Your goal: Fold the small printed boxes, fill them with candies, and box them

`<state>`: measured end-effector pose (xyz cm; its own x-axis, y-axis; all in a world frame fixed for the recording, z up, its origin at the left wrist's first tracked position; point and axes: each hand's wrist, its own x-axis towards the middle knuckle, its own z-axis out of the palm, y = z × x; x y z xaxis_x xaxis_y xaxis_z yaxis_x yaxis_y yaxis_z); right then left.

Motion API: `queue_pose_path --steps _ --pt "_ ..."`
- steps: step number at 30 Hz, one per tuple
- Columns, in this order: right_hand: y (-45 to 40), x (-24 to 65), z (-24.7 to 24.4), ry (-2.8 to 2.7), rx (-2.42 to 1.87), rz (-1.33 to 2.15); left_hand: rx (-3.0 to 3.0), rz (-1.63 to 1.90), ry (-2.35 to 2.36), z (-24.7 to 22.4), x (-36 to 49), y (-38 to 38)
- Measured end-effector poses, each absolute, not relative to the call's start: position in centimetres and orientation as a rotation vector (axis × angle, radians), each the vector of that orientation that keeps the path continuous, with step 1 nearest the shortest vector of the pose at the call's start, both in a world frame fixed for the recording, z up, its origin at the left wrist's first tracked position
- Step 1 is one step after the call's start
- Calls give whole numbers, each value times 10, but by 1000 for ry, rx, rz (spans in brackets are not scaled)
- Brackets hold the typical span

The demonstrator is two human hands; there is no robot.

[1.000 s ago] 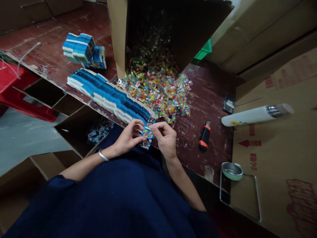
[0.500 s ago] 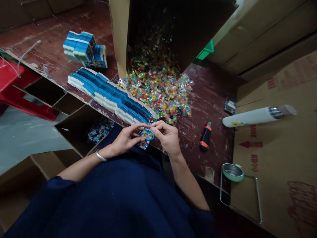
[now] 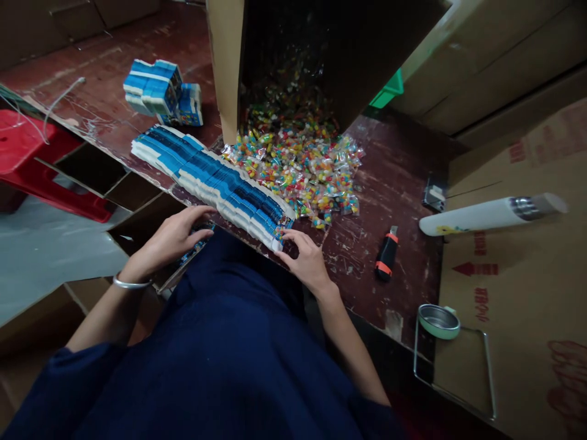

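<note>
A long row of blue-and-white printed packets (image 3: 211,180) stands packed on edge along the table's front edge. My right hand (image 3: 305,260) is at the near right end of this row, thumb and forefinger apart and touching the end packets. My left hand (image 3: 172,238) is over the open cardboard box (image 3: 137,229) below the table edge, fingers apart, with nothing visible in it. Small blue packets (image 3: 197,244) show in that box, partly hidden by the left hand. Behind the row lies a heap of clear bags of colourful candies (image 3: 302,168), spilling from a tipped carton (image 3: 228,73).
Bundled blue packets (image 3: 156,85) stand at the back left. To the right lie a black-and-orange utility knife (image 3: 387,253), a white bottle (image 3: 472,217) and a small green-rimmed metal bowl (image 3: 439,322) by a large carton (image 3: 518,275). A red stool (image 3: 27,146) stands left of the table.
My hands have parted. The printed packet that was between them is no longer seen in either. My left hand moved left over the box; my right hand went to the row's end.
</note>
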<state>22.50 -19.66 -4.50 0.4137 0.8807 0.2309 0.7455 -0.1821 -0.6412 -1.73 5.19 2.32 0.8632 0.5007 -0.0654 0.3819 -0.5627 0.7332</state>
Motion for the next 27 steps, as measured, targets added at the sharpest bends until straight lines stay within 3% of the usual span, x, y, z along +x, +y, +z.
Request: queue_pose_path --steps 3,10,15,21,27 --pt "-202 224 -41 -1395 -1906 219 1893 195 497 17 2 31" --pt "-215 197 -20 -1293 -1829 -223 923 22 404 -8 61 -30" --pt "-212 176 -8 -1487 -1684 -35 703 93 349 -11 73 -35" --pt "-202 188 13 -1302 -1711 422 907 -23 221 1 62 -23" --pt "-196 199 20 -1215 -1645 639 1104 -173 151 3 54 -23"
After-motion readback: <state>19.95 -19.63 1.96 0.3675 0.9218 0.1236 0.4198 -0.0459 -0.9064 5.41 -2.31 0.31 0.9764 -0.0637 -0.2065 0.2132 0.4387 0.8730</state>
